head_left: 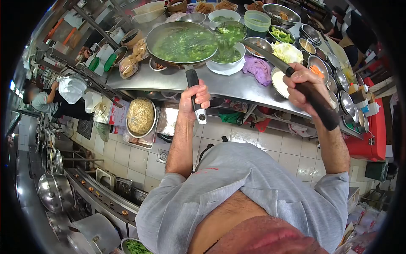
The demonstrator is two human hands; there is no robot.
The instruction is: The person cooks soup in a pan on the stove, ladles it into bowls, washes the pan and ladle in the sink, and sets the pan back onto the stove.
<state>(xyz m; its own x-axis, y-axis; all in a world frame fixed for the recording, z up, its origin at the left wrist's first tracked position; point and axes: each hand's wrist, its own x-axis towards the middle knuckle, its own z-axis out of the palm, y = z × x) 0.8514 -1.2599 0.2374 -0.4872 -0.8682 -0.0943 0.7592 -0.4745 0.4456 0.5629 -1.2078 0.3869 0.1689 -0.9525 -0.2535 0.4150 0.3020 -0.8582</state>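
Note:
My left hand [193, 100] is wrapped round the black handle of a wide pan [182, 45], which holds green soup and tilts over the steel counter. In my right hand [305, 86] is the dark handle of a ladle [270, 56]. The ladle's head, full of green soup, is above a white bowl [228, 65] that also contains green soup. That bowl stands on a white plate [237, 70], close to the pan's right rim. Behind it sits another white bowl [220, 16] of green soup.
A purple cloth [257, 70] and shredded cabbage [287, 52] lie right of the bowl. Bagged food [127, 67] is left of the pan. Below the counter's left part is a tub of noodles [141, 116]. Another person [46, 101] is at far left.

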